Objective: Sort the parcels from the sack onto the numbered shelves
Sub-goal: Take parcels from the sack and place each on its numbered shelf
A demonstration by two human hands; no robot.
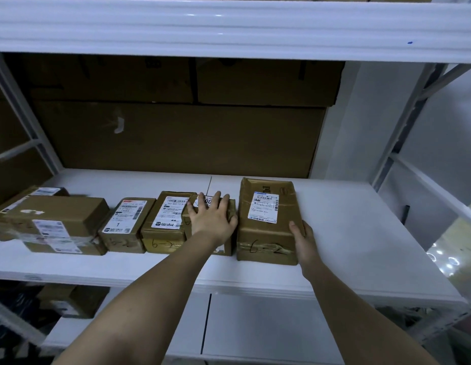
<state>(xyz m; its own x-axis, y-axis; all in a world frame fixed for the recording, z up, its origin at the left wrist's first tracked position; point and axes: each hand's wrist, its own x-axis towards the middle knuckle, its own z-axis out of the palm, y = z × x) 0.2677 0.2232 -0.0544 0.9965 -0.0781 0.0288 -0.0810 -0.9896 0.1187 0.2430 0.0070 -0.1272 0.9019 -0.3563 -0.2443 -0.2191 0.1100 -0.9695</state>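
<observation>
A head-worn camera looks forward and down at a white metal shelf (347,233) where a row of brown cardboard parcels sits along the front edge. Two bare forearms reach in from below.

The left hand (212,216) lies flat on top of a small taped parcel (224,247) in the middle of the row, fingers straight and spread, pressing down and not gripping. It seems to be steadying that box so the row does not shift.

The right hand (301,234) is against the right side of the tallest parcel (267,222), the last in the row, thumb on its upper edge and fingers out of sight along the side. Whether those fingers grip or only push I cannot tell. This parcel carries a white shipping label (264,208) on top and the handwritten code "6-2" on its front face. It stands on the shelf just beside the parcel under the left hand, probably being nudged snug against it.

To the left are two more labelled boxes (125,225) (164,223), one also marked "6-2", then a larger stack of wrapped cartons (55,222) at the far left. The matching codes suggest this shelf is the parcel's proper slot.

Large plain cartons (176,138) fill the back. The shelf's right end is bare. No sack is visible.
</observation>
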